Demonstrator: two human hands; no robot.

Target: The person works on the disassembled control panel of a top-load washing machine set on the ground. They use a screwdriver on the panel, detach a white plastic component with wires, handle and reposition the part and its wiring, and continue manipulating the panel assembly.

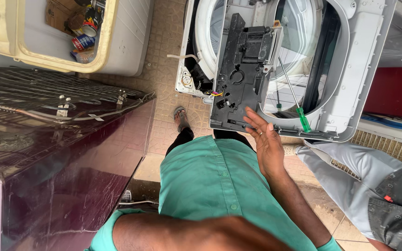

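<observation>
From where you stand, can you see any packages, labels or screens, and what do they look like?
Cans: upper left, inside the cream-rimmed tub; round, wrapped in red, yellow and dark labels, lying jumbled.
Cardboard piece: beside the cans in the same tub; flat, brown.
No screens or signs show; the black panel on the opened washing machine, near the right hand, is bare plastic.
</observation>
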